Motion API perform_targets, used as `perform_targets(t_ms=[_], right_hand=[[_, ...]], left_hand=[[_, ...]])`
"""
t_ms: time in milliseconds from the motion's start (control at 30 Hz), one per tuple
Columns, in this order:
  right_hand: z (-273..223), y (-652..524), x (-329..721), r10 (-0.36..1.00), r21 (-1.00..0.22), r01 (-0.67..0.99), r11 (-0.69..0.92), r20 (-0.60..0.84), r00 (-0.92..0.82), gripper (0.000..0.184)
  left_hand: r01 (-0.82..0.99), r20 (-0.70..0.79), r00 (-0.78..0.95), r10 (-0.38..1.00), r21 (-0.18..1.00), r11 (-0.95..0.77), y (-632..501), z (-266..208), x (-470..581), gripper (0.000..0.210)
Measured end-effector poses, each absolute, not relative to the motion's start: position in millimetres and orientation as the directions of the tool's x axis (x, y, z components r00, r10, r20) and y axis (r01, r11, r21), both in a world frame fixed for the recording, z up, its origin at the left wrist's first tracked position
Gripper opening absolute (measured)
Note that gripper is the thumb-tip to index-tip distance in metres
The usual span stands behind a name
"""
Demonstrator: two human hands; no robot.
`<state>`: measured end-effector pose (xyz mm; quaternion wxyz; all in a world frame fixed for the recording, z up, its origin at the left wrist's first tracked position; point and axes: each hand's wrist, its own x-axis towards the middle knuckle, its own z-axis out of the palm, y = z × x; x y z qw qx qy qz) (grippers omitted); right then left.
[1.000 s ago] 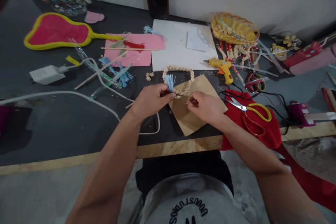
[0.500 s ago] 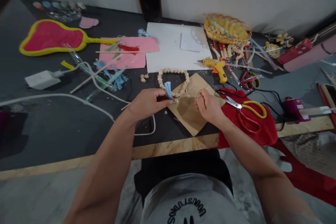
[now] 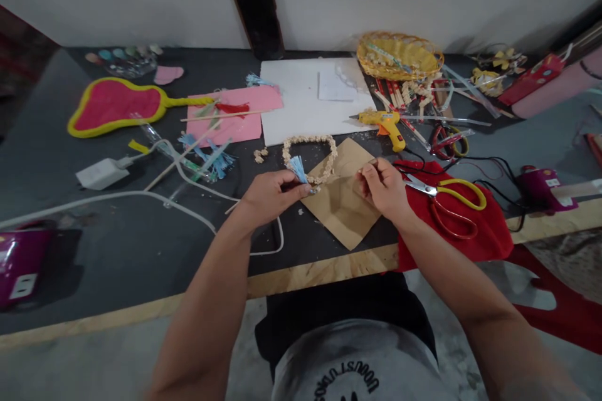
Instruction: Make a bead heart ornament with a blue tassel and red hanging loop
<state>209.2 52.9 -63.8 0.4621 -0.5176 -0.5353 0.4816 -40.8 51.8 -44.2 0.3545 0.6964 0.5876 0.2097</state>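
My left hand [image 3: 273,197] is closed in a pinch on the near end of a beige beaded strand [image 3: 333,153], where a light blue tassel [image 3: 296,168] sticks up from the fingertips. The strand curves in a loop on the dark tabletop, its right side by a square of brown cardboard [image 3: 348,225]. Above that cardboard my right hand [image 3: 383,188] pinches what looks like a thin thread [image 3: 342,177], which runs faintly toward the strand's end. Exactly what lies inside the right fingers is partly hidden.
Scissors [image 3: 439,194] rest on red cloth [image 3: 489,232] right of my right hand. A yellow glue gun [image 3: 386,125] and a wicker basket [image 3: 360,62] stand farther back. White cable [image 3: 188,197], sticks and blue tassels [image 3: 221,163] spread leftward. A phone [image 3: 254,6] leans on the wall.
The camera view has shifted up and left, showing more wall and the purple box at left. My right hand has turned slightly, its fingers lifting; the left keeps its pinch.
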Motion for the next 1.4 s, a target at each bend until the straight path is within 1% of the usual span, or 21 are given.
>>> perform_targets(t_ms=[133,267,333,400,467,567,667,867,933,1033,1167,1233,1333,1400], right_hand=[[-62.6,56.9,211.3,0.999,-0.999,0.027,0.039,0.040,0.028,0.043],[-58.2,58.2,214.0,0.996,-0.997,-0.063,0.053,0.048,0.074,0.039],[-56.4,58.1,216.6,0.995,-0.996,-0.067,0.051,0.045,0.086,0.036],[-55.9,57.1,220.1,0.999,-1.000,0.003,0.024,0.024,0.028,0.031],[-56.9,55.8,223.9,0.999,-0.993,0.116,0.012,0.006,-0.053,0.026],[-58.6,54.8,229.0,0.994,-0.965,0.248,0.087,0.068,-0.083,0.018],[-56.0,55.9,233.5,0.987,-0.941,0.302,0.156,0.139,-0.080,0.015],[-45.5,58.0,239.0,0.978,-0.896,0.395,0.204,0.167,-0.127,0.020],[-45.5,57.8,239.4,0.976,-0.896,0.388,0.213,0.178,-0.126,0.021],[-47.5,56.6,238.8,0.976,-0.906,0.366,0.210,0.172,-0.134,0.023],[-47.5,52.7,236.0,0.985,-0.885,0.433,0.171,0.141,-0.100,0.037],[-46.2,50.7,234.1,0.983,-0.875,0.449,0.183,0.152,-0.105,0.042],[-44.6,49.2,232.1,0.978,-0.884,0.420,0.205,0.173,-0.113,0.046],[-45.0,49.6,231.6,0.980,-0.910,0.367,0.193,0.158,-0.122,0.046]], left_hand=[[0.670,-0.177,0.182,0.967,0.742,0.010,51.8,-43.5,-40.3,0.040],[0.648,-0.185,0.203,0.962,0.762,0.010,51.8,-42.4,-40.3,0.040],[0.635,-0.185,0.220,0.958,0.773,0.004,51.6,-41.5,-40.3,0.040],[0.615,-0.185,0.230,0.955,0.788,0.004,51.5,-40.7,-40.3,0.040],[0.607,-0.184,0.227,0.956,0.795,0.009,51.5,-40.0,-40.3,0.040],[0.613,-0.176,0.210,0.962,0.790,0.011,51.6,-39.3,-40.0,0.041],[0.597,-0.154,0.201,0.967,0.802,0.004,51.3,-38.5,-38.0,0.040],[0.542,-0.089,0.166,0.982,0.840,-0.016,49.6,-39.0,-30.0,0.034],[0.545,-0.078,0.179,0.981,0.838,-0.033,49.3,-39.8,-28.7,0.033],[0.586,-0.045,0.188,0.981,0.807,-0.076,48.8,-40.0,-28.3,0.030],[0.647,0.009,0.171,0.985,0.753,-0.119,47.6,-37.9,-27.4,0.028],[0.657,0.021,0.149,0.989,0.745,-0.115,47.5,-37.1,-26.2,0.029],[0.653,0.028,0.118,0.993,0.751,-0.099,48.8,-37.8,-23.9,0.030],[0.642,0.019,0.098,0.995,0.762,-0.078,50.6,-39.3,-22.3,0.030]])
